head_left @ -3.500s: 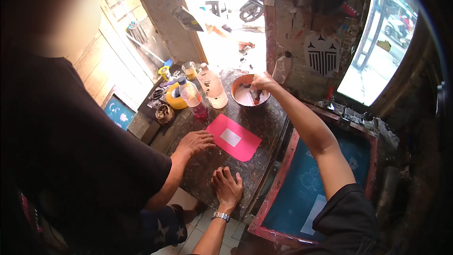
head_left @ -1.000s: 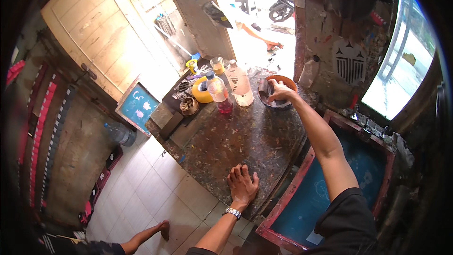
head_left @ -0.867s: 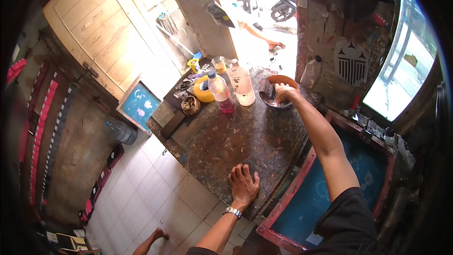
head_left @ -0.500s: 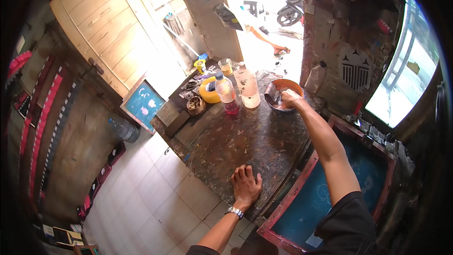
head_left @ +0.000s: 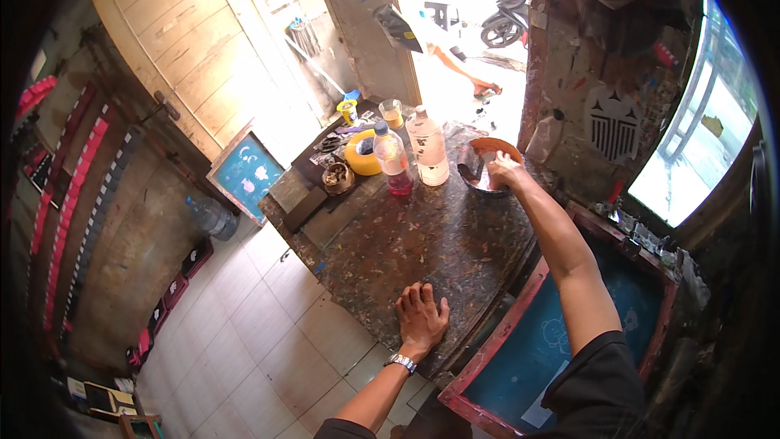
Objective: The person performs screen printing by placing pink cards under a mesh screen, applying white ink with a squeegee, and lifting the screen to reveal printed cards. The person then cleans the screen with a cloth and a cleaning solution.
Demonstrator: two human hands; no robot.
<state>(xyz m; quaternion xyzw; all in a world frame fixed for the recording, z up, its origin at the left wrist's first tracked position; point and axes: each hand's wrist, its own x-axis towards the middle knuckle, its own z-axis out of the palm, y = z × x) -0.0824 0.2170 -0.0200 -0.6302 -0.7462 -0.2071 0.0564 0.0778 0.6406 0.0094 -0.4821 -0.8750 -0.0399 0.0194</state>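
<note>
My right hand (head_left: 507, 171) reaches into a round bowl (head_left: 494, 145) with an orange inner wall at the far right of the worktable. Its fingers are closed low in the bowl; what they hold, if anything, is hidden. A dark curved piece (head_left: 469, 172) shows at the bowl's left side. My left hand (head_left: 422, 319), with a metal watch (head_left: 403, 362) at the wrist, rests on the table's near edge with fingers spread and nothing in them. Left of the bowl stand a pale plastic bottle (head_left: 429, 151) and a blue-capped bottle (head_left: 395, 166) with pink liquid.
The stained tabletop (head_left: 382, 236) also carries a yellow tape roll (head_left: 362, 156), a small brown bowl (head_left: 337, 179), a glass (head_left: 391, 115) and a yellow cup (head_left: 348, 110). A red-framed blue screen (head_left: 520, 349) lies at the right, below my right arm. Another blue screen (head_left: 248, 172) leans near the door.
In the bowl, my right hand has shifted slightly right and down, and the dark piece now shows less. My left hand stays on the table. The whole view has tilted a little.
</note>
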